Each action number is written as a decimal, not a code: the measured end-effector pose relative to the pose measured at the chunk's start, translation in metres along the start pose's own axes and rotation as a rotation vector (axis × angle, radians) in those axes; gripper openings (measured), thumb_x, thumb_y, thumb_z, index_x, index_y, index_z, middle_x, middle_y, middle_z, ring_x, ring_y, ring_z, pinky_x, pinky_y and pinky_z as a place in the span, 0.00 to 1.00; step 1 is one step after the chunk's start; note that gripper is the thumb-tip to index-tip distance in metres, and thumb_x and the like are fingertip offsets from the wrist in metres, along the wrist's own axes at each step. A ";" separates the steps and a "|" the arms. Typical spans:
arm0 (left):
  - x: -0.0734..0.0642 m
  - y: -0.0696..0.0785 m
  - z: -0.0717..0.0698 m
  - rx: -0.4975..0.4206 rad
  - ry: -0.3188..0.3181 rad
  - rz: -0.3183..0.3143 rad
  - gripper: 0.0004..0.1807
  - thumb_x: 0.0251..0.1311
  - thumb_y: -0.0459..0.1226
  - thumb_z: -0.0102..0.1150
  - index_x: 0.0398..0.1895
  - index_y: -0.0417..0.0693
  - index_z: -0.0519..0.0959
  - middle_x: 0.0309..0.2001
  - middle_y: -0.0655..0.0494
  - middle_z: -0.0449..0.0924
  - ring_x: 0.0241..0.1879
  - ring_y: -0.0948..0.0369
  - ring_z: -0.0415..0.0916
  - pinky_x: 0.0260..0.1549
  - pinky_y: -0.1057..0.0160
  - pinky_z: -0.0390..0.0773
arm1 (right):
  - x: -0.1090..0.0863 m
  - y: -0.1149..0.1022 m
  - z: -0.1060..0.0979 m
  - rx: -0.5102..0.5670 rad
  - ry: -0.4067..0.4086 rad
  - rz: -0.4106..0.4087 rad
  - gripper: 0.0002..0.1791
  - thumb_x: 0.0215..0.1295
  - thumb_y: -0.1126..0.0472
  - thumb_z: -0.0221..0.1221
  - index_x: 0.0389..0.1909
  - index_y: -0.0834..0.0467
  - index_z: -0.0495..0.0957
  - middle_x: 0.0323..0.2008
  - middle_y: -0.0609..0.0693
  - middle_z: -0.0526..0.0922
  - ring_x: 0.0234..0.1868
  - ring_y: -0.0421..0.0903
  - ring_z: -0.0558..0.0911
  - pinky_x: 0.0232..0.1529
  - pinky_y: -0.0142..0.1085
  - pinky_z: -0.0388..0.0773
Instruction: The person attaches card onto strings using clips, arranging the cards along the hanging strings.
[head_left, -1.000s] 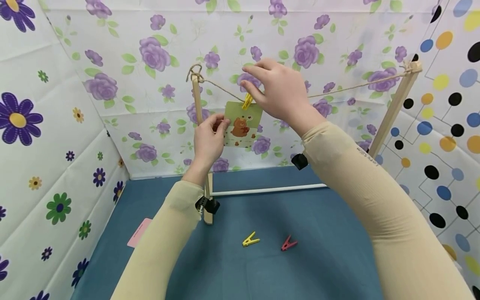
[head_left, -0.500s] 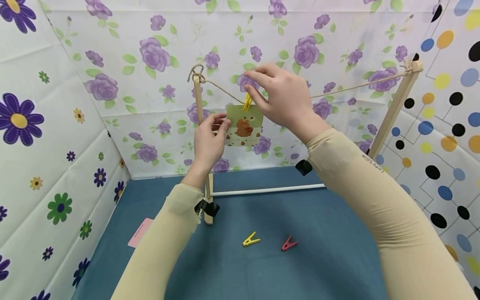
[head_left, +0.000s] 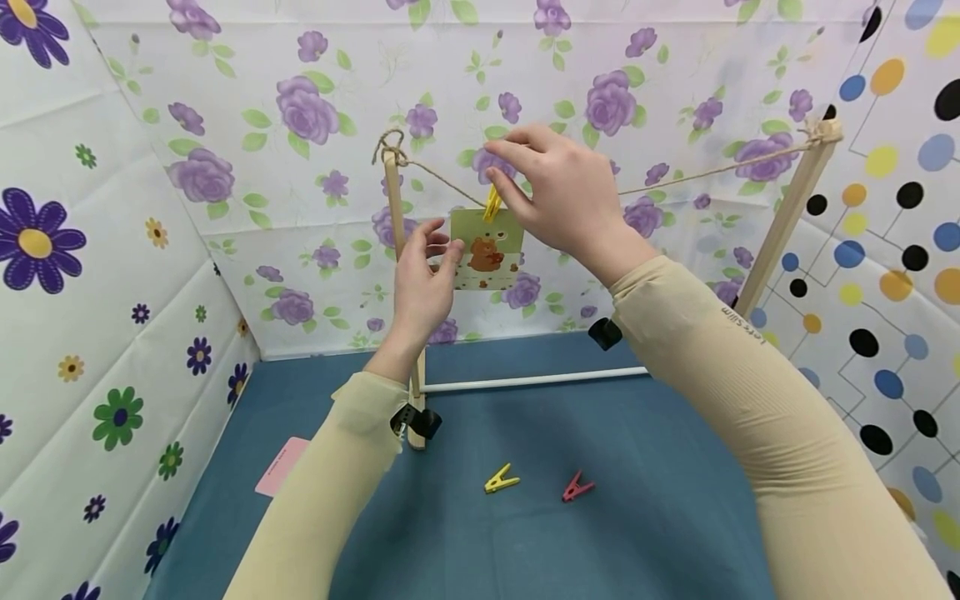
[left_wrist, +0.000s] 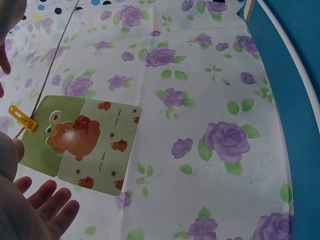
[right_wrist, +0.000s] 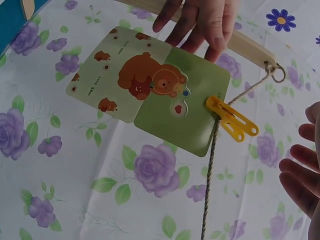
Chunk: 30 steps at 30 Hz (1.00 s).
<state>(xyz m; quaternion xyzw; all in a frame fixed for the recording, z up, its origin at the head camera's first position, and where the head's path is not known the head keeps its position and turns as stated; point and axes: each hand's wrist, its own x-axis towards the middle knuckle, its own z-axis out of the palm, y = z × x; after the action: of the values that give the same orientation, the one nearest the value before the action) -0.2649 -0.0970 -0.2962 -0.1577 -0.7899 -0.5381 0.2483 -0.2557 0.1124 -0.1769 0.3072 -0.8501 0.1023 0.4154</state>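
A green card point(head_left: 480, 271) with a brown bear on it hangs from a string point(right_wrist: 210, 175), clipped at its top edge by a yellow clothespin point(right_wrist: 232, 120). Beside the card's left edge is my left hand point(head_left: 423, 283), thumb right at the edge and fingers spread apart from it. My right hand point(head_left: 566, 192) hovers next to the clothespin; in the right wrist view its fingers point(right_wrist: 300, 175) are loose and apart from the pin. On the blue table lie another yellow clothespin point(head_left: 501, 479) and a red clothespin point(head_left: 577, 487).
The string runs between a left wooden post point(head_left: 393, 196) and a right wooden post point(head_left: 787, 217). A white rod point(head_left: 532, 382) crosses low between them. A pink card point(head_left: 281, 467) lies on the blue table point(head_left: 480, 550) at left, partly behind my left sleeve.
The card sank slightly on the sagging string as my right hand drew off the clothespin. My left fingers loosened from the card's edge.
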 end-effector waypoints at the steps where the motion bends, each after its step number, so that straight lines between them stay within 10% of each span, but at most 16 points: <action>1: -0.001 0.001 0.000 -0.006 -0.002 0.003 0.29 0.81 0.45 0.59 0.76 0.40 0.69 0.61 0.43 0.78 0.63 0.50 0.77 0.59 0.49 0.78 | 0.000 0.000 0.000 0.001 0.002 0.000 0.23 0.82 0.45 0.56 0.66 0.53 0.85 0.60 0.54 0.85 0.41 0.54 0.87 0.31 0.49 0.83; 11: -0.009 0.003 0.003 -0.033 -0.020 0.006 0.31 0.82 0.46 0.57 0.79 0.40 0.65 0.71 0.39 0.71 0.74 0.47 0.67 0.67 0.43 0.74 | -0.004 0.001 0.006 0.018 0.009 -0.005 0.22 0.82 0.47 0.57 0.64 0.55 0.86 0.58 0.55 0.85 0.46 0.54 0.87 0.43 0.49 0.85; 30: -0.015 -0.005 0.002 -0.038 -0.024 0.033 0.32 0.83 0.45 0.55 0.81 0.39 0.62 0.77 0.41 0.65 0.78 0.51 0.61 0.75 0.43 0.62 | -0.010 -0.012 0.012 0.076 0.028 -0.012 0.20 0.83 0.49 0.57 0.65 0.53 0.86 0.61 0.54 0.85 0.49 0.52 0.87 0.37 0.48 0.85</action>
<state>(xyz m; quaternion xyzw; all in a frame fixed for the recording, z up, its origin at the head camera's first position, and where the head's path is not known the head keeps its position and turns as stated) -0.2557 -0.0971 -0.3088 -0.1820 -0.7797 -0.5469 0.2446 -0.2517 0.1025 -0.1932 0.3264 -0.8378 0.1364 0.4159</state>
